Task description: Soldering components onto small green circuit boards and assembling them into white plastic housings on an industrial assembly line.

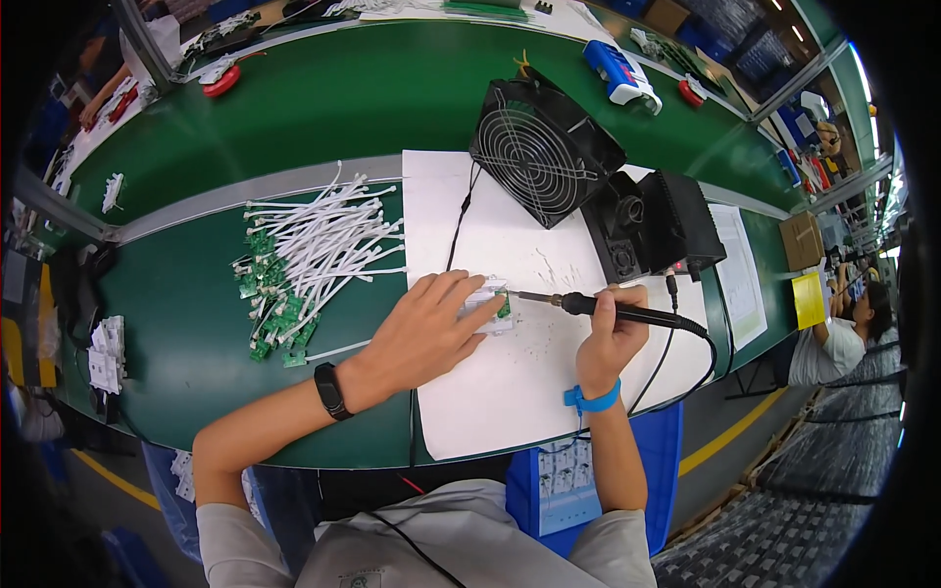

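Shirt by bin w/ parts; L hand holding PCB, R hand gripping iron.

no words or numbers can be read; markings on the light grey cloth shirt and white rectangular paper sheet are too small.

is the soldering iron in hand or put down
In hand: the right hand grips the soldering iron, its tip at the small green board.
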Tool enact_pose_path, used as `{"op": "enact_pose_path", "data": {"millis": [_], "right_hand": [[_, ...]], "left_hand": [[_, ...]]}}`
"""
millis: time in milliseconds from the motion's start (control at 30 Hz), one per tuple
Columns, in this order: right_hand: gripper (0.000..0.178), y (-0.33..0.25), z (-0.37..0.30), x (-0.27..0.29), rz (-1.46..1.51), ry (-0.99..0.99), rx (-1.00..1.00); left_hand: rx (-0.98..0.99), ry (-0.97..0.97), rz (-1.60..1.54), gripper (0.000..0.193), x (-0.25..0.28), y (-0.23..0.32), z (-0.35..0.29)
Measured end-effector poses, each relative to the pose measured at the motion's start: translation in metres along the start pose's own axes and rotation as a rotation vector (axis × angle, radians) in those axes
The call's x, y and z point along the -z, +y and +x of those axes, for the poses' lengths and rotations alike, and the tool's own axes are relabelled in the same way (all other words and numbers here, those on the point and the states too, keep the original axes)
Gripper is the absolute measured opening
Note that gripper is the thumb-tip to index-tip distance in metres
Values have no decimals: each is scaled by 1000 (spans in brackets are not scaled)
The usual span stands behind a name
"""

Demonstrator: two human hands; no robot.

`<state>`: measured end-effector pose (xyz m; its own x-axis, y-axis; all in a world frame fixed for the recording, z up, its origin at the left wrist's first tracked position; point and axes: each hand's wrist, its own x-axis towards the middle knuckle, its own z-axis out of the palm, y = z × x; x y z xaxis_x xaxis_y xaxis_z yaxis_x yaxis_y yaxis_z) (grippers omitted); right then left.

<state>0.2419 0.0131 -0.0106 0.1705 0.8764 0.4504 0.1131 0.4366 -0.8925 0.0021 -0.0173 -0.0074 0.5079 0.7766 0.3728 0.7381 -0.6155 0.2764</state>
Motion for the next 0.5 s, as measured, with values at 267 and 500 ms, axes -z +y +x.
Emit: {"op": "enact_pose_path", "data": {"millis": [267,500], "right_hand": [[14,1,0,-1,26,-54,44],[19,16,-6,6,-97,-95,334]], "left_hand": [[-3,19,-11,51,-2,-3,-1],[9,-3,-7,52,-1,-2,0]]}}
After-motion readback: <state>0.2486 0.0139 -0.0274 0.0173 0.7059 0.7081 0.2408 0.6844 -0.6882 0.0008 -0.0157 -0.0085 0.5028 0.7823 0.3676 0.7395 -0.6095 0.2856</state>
